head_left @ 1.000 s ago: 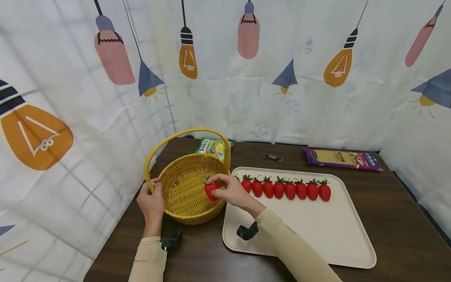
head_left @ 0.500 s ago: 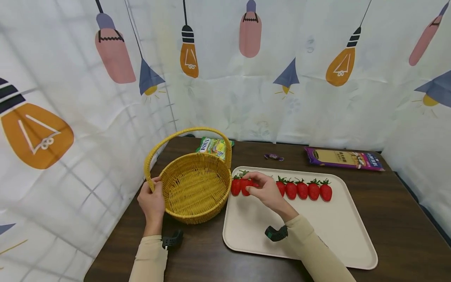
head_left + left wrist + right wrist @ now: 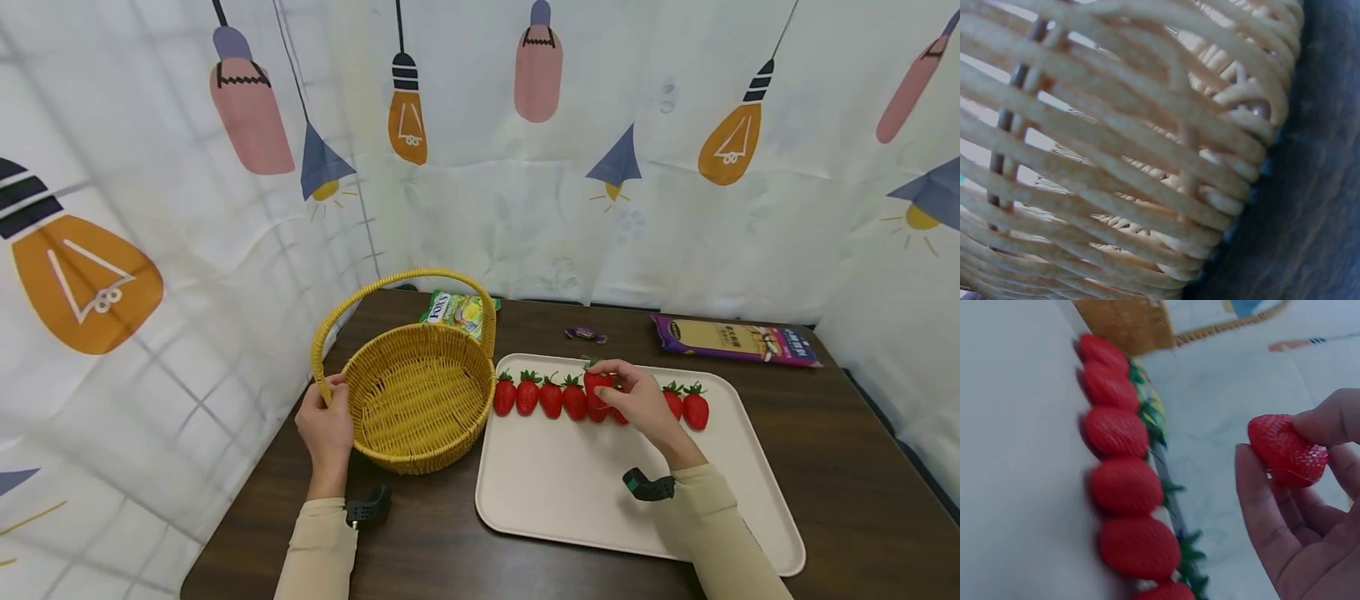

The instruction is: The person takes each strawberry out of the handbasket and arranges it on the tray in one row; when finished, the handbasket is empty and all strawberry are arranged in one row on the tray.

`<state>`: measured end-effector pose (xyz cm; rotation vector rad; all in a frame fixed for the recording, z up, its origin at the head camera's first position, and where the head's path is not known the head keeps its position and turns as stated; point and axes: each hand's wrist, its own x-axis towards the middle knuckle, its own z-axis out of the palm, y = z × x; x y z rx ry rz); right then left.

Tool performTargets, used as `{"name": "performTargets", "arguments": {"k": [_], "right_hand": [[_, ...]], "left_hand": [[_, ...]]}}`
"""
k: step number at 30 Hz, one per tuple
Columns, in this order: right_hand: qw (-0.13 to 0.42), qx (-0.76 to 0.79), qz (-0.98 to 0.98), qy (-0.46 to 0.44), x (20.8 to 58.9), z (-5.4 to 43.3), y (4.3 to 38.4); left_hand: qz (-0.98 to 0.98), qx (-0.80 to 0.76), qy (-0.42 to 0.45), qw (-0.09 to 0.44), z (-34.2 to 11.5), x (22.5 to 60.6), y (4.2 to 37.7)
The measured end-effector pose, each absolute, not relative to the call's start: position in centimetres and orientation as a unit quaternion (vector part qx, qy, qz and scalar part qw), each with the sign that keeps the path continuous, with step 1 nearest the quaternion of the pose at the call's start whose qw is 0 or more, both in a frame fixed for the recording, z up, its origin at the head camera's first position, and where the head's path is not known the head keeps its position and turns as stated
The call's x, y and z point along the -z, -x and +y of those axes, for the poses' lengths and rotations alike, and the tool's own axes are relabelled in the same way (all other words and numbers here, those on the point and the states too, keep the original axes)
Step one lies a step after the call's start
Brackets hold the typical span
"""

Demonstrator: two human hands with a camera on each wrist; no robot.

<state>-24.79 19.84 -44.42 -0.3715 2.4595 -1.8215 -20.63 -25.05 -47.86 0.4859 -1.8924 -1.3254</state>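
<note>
A red strawberry with a green leafy cap (image 3: 597, 382) is pinched between thumb and fingers of my right hand (image 3: 648, 408), above the tray. In the right wrist view the held strawberry (image 3: 1285, 453) is raised off the row of strawberries (image 3: 1125, 487). That row (image 3: 551, 401) runs along the far side of the cream tray (image 3: 577, 492), leaves pointing away; my hand hides part of it. On the left, my left hand (image 3: 327, 429) grips the base of the handle of a yellow woven basket (image 3: 420, 408). The left wrist view is filled by the basket's woven side (image 3: 1116, 137).
A green FOX'S candy bag (image 3: 459, 312) lies behind the basket. A small purple wrapped candy (image 3: 586, 335) and a long purple packet (image 3: 735, 340) lie beyond the tray on the dark wooden table (image 3: 427, 542). A printed curtain (image 3: 480, 208) closes off the back and sides.
My right hand has moved right with the strawberry, from over the basket to above the middle of the row. My left hand has stayed at the basket handle.
</note>
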Motion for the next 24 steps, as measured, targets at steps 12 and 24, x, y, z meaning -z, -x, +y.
{"name": "performTargets", "arguments": {"k": [12,24], "right_hand": [[-0.005,0.564,0.822,0.075,43.8,26.4,25.6],[-0.036,0.595,0.802,-0.023,45.1,33.2,25.2]], "left_hand": [[-0.739,0.523,-0.195,0.377,-25.1,48.1,20.6],[-0.742,0.52,-0.191,0.377,-25.1,48.0,20.6]]}}
